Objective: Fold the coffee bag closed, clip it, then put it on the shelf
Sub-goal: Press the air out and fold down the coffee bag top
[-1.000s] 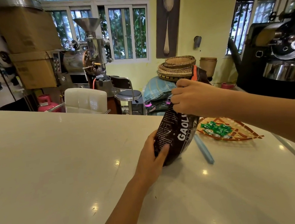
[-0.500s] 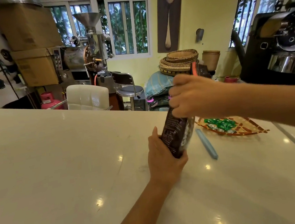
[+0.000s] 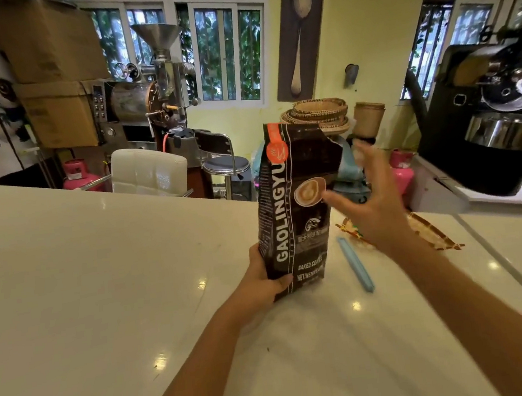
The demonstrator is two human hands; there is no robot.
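Observation:
A tall dark brown coffee bag (image 3: 295, 200) with white lettering and an orange top stands upright on the white table (image 3: 102, 297). Its top edge is unfolded and torn at the right corner. My left hand (image 3: 262, 282) grips the bag's lower left corner. My right hand (image 3: 374, 204) hovers just right of the bag, fingers spread, holding nothing; its thumb is near the bag's front. A long light blue clip (image 3: 355, 263) lies flat on the table right of the bag.
A woven tray (image 3: 433, 233) with green items lies behind my right hand. Beyond the far table edge stand a white chair (image 3: 147, 171), a stool (image 3: 225, 164), stacked baskets (image 3: 318, 114) and coffee roasters (image 3: 140, 94). A black roaster (image 3: 488, 119) sits at right.
The bag went from tilted to upright with its front facing me. My right hand let go of the bag's top and opened. My left hand stayed at the base.

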